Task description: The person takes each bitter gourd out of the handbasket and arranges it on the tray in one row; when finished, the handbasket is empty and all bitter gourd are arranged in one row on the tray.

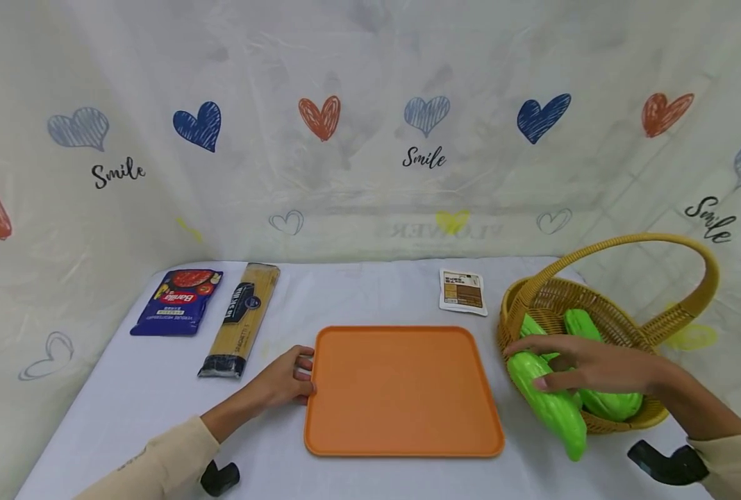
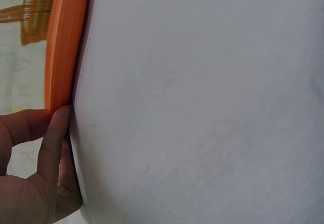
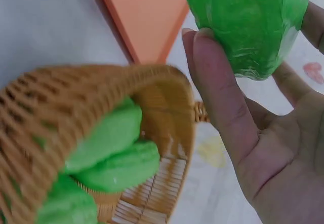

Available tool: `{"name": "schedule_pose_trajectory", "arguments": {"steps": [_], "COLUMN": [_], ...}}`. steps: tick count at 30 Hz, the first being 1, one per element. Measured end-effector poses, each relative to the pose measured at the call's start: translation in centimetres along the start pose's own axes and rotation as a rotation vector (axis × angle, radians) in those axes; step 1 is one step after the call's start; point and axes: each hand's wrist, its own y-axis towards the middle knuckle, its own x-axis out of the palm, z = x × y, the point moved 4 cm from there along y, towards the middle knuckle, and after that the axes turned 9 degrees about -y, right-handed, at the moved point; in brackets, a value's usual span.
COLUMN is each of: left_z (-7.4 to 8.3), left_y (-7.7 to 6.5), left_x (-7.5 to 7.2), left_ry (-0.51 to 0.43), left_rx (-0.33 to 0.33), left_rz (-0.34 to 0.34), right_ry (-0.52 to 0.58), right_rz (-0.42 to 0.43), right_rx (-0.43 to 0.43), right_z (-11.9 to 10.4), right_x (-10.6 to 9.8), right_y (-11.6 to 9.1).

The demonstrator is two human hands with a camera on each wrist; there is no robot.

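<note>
My right hand (image 1: 579,362) holds a long, ridged green gourd (image 1: 548,403) between thumb and fingers, over the near left rim of a wicker basket (image 1: 595,288). In the right wrist view, the gourd's blunt end (image 3: 248,31) sits between the thumb and fingers. More green gourds (image 3: 119,168) lie inside the basket. At the left edge of a flat orange tray (image 1: 401,392), my left hand (image 1: 289,378) has its fingers bent. The left wrist view shows thumb and finger pinching the tray's rim (image 2: 66,46).
On the left of the white-covered table lie a blue Barilla pouch (image 1: 176,302) and a pack of spaghetti (image 1: 240,319). A small white-and-brown packet (image 1: 462,292) is behind the tray. The basket's tall handle (image 1: 645,239) arches up at the right. A printed sheet hangs behind.
</note>
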Motion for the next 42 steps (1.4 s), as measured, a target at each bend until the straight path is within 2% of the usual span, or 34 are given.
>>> {"name": "schedule_pose_trajectory", "arguments": {"steps": [3,8,12,22,27,32,36,42], "left_z": [0.0,0.0,0.0,-0.3,-0.3,-0.2,-0.2,-0.2], "left_y": [0.0,0.1,0.2,0.6,0.5,0.4,0.4,0.3], "left_x": [0.0,0.0,-0.1,-0.3,-0.3,-0.2,-0.2,-0.3], "left_ry": [0.004,0.010,0.008,-0.010,-0.022,-0.020,-0.020,-0.024], "left_rx": [-0.008,-0.026,-0.021,-0.015,-0.008,-0.010,-0.017,-0.015], "left_rz": [-0.002,-0.006,-0.018,-0.048,-0.049,-0.041,-0.039,-0.045], "right_ry": [-0.006,-0.070,-0.016,0.182,0.256,0.310,0.335,0.289], "right_rz": [0.021,0.123,0.158,0.146,0.114,0.101,0.105,0.131], "right_rx": [-0.042,-0.095,-0.109,-0.119,-0.096,-0.113,-0.136,-0.148], "right_z": [-0.5,-1.6,-2.3,-3.7,-4.5,-5.2,-5.8,-6.9], "right_x": [0.5,1.2,1.7,3.1,3.9,4.6,5.1,5.5], "right_y": [0.7,2.1,3.4,6.9,8.7,10.2,11.4,12.9]}}
